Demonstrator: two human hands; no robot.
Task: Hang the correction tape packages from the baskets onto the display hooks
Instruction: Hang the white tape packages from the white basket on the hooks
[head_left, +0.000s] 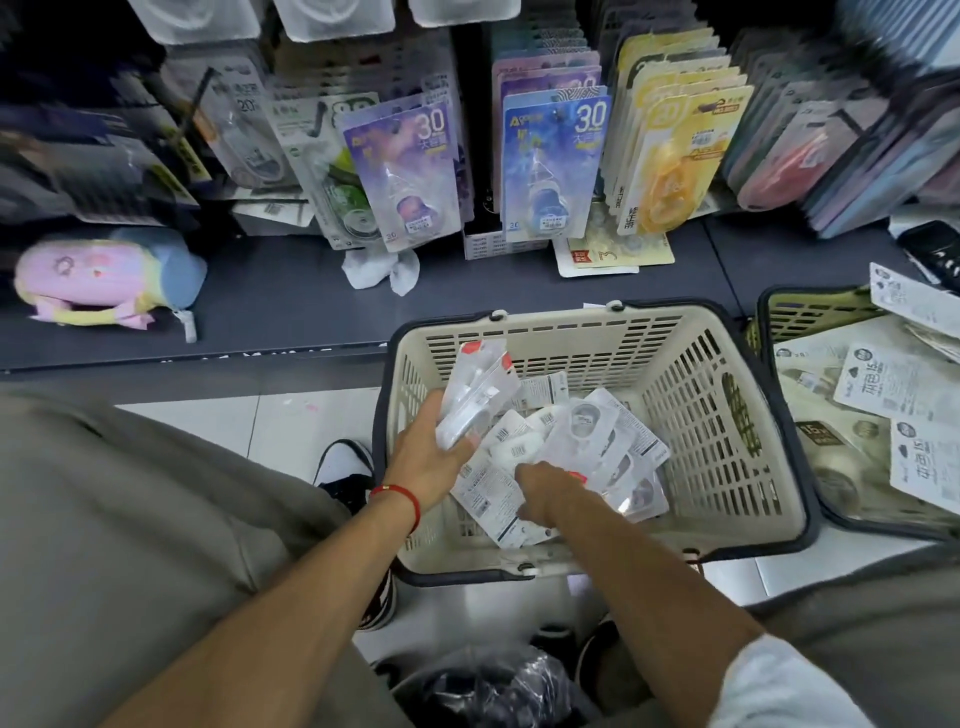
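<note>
A cream basket (727, 441) sits on the white floor, just below a dark shelf (285, 306). Both hands are down inside it. The left hand (431, 452) has its fingers bent round a small stack of clear packs (475, 400), tilted up above the rest. The right hand (545, 491) lies on the loose pile of packs (597, 447) at the bottom of the basket; its fingers point down into the pile, and I cannot tell if they have hold of one. A second basket (789, 312) stands to the right, full of white packs (893, 384). Behind the shelf, rows of tape cards hang on hooks: purple (405, 176), blue (550, 166) and yellow (680, 156). A pink and blue plush toy (104, 275) lies on the shelf at the left.
</note>
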